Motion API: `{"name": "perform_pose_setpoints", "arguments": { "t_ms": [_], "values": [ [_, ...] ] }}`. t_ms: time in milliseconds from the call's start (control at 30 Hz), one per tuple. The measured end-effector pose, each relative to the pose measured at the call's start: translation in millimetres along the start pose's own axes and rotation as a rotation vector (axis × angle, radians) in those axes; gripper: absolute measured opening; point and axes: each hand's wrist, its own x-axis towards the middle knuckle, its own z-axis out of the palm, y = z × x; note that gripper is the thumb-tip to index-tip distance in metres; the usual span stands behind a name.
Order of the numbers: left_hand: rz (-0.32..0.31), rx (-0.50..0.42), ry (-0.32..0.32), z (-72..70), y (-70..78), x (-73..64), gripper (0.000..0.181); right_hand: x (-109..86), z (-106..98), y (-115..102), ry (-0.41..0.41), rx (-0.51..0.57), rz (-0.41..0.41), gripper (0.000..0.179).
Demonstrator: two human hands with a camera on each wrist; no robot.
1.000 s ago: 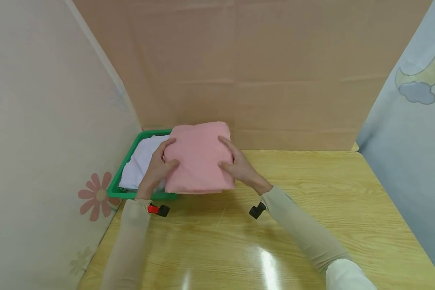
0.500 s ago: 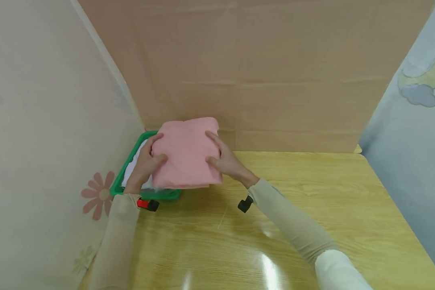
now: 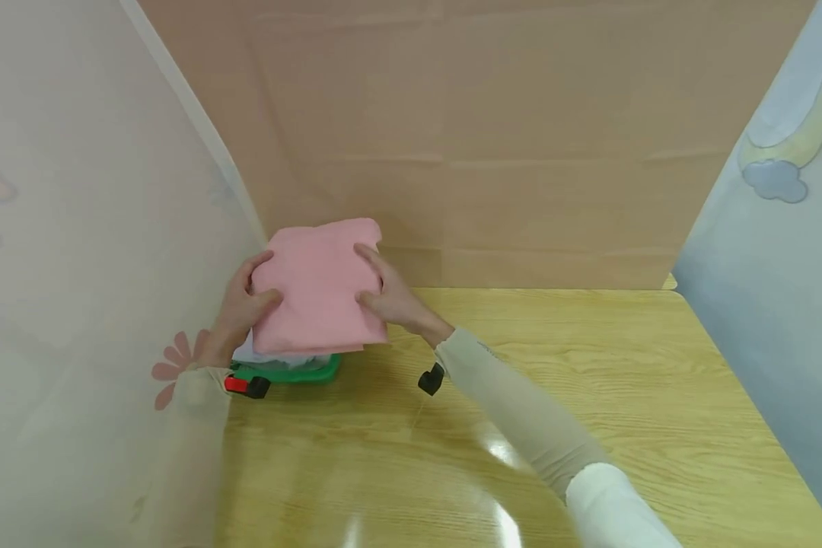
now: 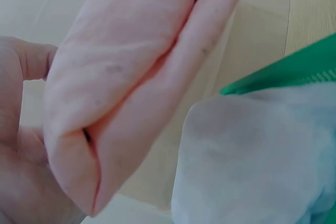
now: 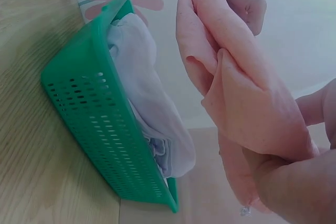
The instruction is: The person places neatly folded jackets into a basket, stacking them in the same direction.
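A folded pink cloth (image 3: 320, 293) is held up between both hands, above the green basket (image 3: 308, 373). My left hand (image 3: 241, 304) grips its left edge, thumb on the near face. At the right edge my right hand (image 3: 399, 295) pinches it the same way, thumb on top and other fingers partly hidden. In the right wrist view, a gap separates the pink cloth (image 5: 247, 87) from the basket (image 5: 100, 108). White folded cloth (image 5: 149, 93) lies in the basket, rising over its rim; the head view shows only its near edge.
The basket stands on a wooden table (image 3: 520, 365) in the back left corner. A pale wall with a flower print (image 3: 171, 373) rises close on the left. Behind is a brown paper-covered wall (image 3: 507, 152), and a light blue wall (image 3: 781, 289) stands on the right.
Both hands have carried the pink cloth leftward and slightly up in the head view. It now covers most of the basket, where earlier it hid only the right part.
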Motion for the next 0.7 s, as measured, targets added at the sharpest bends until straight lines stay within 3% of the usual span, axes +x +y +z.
{"name": "perform_pose_setpoints", "arguments": {
  "t_ms": [300,500,567,700],
  "values": [
    [-0.016,-0.027,-0.020,-28.1,-7.1,4.2,0.080,18.1,18.5,-8.5,-0.015,-0.052,0.006,0.087],
    [-0.155,-0.060,-0.037,-41.9,-9.8,8.0,0.083,28.7,29.3,-11.8,-0.044,-0.060,0.021,0.086],
    [-0.199,-0.079,-0.019,-44.5,-11.5,9.3,0.083,31.9,33.0,-11.3,-0.058,-0.053,0.015,0.086],
    [-0.226,-0.091,0.037,-48.1,-15.6,11.3,0.083,37.1,40.3,-8.3,-0.083,-0.030,0.005,0.085]
  ]
}}
